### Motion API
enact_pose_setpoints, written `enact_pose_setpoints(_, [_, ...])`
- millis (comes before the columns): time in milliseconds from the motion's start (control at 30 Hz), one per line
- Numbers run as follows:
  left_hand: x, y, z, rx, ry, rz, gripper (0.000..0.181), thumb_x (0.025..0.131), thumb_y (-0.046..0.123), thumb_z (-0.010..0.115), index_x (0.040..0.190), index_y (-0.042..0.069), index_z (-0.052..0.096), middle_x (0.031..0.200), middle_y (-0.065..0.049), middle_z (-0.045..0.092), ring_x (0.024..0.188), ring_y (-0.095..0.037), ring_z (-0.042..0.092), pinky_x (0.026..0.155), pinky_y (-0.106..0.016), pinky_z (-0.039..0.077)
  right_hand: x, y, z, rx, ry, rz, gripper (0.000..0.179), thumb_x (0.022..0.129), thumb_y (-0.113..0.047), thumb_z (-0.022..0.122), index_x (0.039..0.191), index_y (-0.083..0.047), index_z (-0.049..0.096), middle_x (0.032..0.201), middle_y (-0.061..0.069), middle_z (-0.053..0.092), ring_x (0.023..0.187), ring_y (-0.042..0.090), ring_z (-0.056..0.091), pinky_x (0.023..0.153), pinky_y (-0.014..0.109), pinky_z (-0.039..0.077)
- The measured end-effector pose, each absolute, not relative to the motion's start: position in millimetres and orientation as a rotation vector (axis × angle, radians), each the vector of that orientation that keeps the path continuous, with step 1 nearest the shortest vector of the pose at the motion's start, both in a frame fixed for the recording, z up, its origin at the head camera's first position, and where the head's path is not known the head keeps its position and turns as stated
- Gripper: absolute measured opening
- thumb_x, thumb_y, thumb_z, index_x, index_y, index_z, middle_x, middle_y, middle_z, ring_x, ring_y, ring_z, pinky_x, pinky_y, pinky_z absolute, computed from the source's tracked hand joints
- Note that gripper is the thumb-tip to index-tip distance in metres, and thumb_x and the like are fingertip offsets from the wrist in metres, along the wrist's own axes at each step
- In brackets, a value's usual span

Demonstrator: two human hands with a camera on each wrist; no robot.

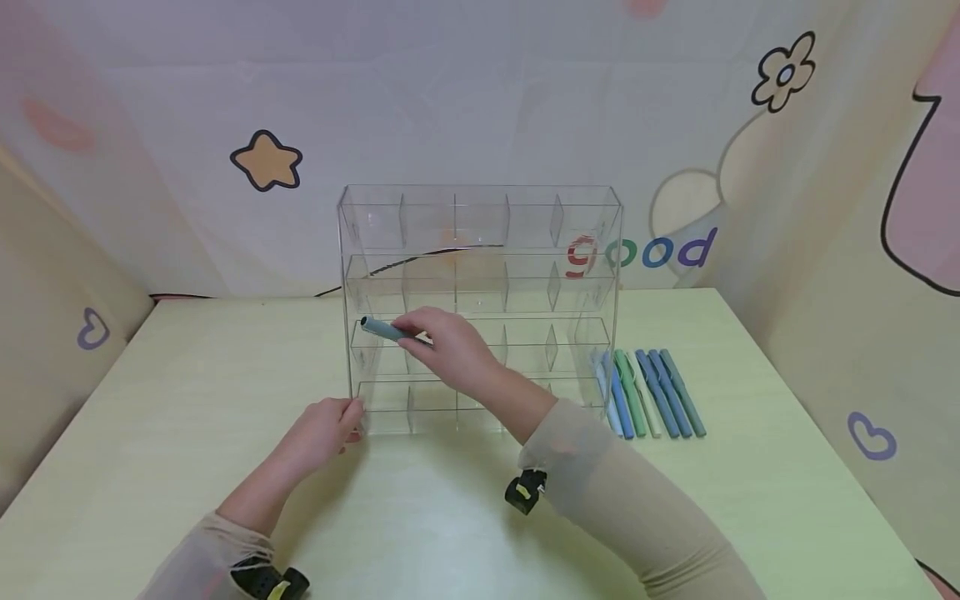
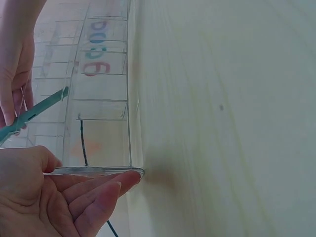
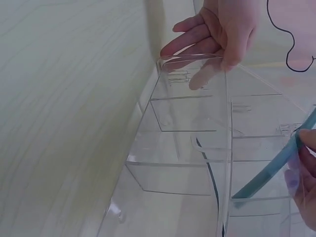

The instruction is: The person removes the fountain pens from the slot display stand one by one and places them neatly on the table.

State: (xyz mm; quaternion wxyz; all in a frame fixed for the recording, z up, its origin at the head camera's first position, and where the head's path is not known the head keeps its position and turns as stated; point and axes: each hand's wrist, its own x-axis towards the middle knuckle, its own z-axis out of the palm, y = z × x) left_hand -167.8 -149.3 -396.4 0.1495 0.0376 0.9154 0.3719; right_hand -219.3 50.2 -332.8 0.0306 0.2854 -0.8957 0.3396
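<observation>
A clear acrylic rack (image 1: pixel 480 317) with rows of small compartments stands upright on the table. My left hand (image 1: pixel 327 429) grips its lower left edge; in the left wrist view the thumb is on one face of the side panel (image 2: pixel 94 171) and the fingers on the other. My right hand (image 1: pixel 448 346) pinches a teal pen (image 1: pixel 382 329) in front of the rack's left part. The pen slants, one end raised to the left, and in the right wrist view its lower end (image 3: pixel 242 195) overlaps a compartment of the rack.
Several pens (image 1: pixel 663 392) in blue, green, white and teal lie side by side on the table right of the rack, a few seen through its side. A patterned cloth backdrop (image 1: pixel 480 108) rises behind the table (image 1: pixel 195 375).
</observation>
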Motion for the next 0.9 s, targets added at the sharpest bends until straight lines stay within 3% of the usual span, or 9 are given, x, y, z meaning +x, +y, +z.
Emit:
enact_pose_setpoints(333, [-167,-148,-397,0.086,2.629,1.067,0.037,0.099,0.022,0.035,0.082,-0.001,0.058,0.098,-0.022,0.064,0.078,-0.024,0.063,0.061,-0.034,0.048,-220,58,-328,0.952,-2.479,1.154,0.028,0.089,-0.012,0.063,0.116,-0.004,0.063,0.104,0.004,0.066,0.095,0.013,0.061,0.082,0.021,0.046])
enact_pose_setpoints(600, [-167,-148,-395,0.107,2.651,1.063,0.037,0.099,0.022,0.035,0.075,0.002,0.054,0.095,-0.022,0.065,0.074,-0.024,0.063,0.06,-0.034,0.048,-219,67,-321,1.021,-2.276,1.252,0.026,0.087,-0.007,0.064,0.113,0.0,0.064,0.102,0.008,0.066,0.094,0.014,0.062,0.081,0.023,0.048])
enact_pose_setpoints(900, [-166,-149,-397,0.111,2.657,1.063,0.037,0.099,0.022,0.035,0.082,-0.001,0.058,0.095,-0.024,0.065,0.071,-0.023,0.062,0.058,-0.033,0.046,-212,88,-309,1.03,-2.108,1.497,0.026,0.085,0.001,0.064,0.111,0.004,0.064,0.1,0.012,0.067,0.087,0.016,0.062,0.079,0.028,0.05])
